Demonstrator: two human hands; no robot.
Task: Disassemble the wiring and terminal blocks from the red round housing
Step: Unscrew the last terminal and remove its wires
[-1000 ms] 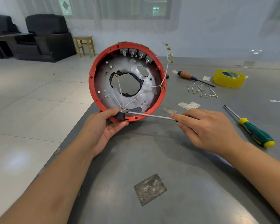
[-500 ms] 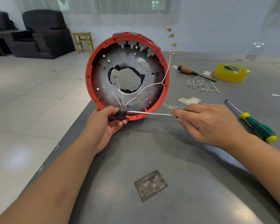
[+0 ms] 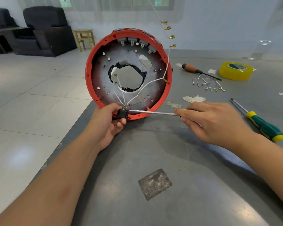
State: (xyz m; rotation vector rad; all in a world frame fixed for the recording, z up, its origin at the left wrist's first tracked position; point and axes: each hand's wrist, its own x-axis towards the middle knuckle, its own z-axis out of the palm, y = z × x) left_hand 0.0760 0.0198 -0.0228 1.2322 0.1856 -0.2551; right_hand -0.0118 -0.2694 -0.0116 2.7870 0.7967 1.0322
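Note:
The red round housing (image 3: 167, 88) stands on edge at the table's left corner, its open side facing me. Grey terminal blocks (image 3: 132, 42) line its upper inner rim. White wires (image 3: 147, 84) with gold terminals run from a black connector block (image 3: 122, 113) at the bottom rim, and one strand rises past the top right. My left hand (image 3: 107, 123) pinches that black block between thumb and fingers. My right hand (image 3: 214, 121) grips a screwdriver, whose metal shaft (image 3: 153, 112) reaches left with its tip at the block's terminals. The handle is hidden in my palm.
On the grey table (image 3: 178, 160) lie a green-yellow screwdriver (image 3: 261, 124), a brown-handled screwdriver (image 3: 198, 70), a yellow tape roll (image 3: 235, 70), several removed short wires (image 3: 207, 84) and tape scraps. The table edge runs left of my forearm; tiled floor, armchairs and a stool beyond.
The housing has tipped slightly more upright, with its top rim higher in view. Both hands keep their hold on the black block and the screwdriver.

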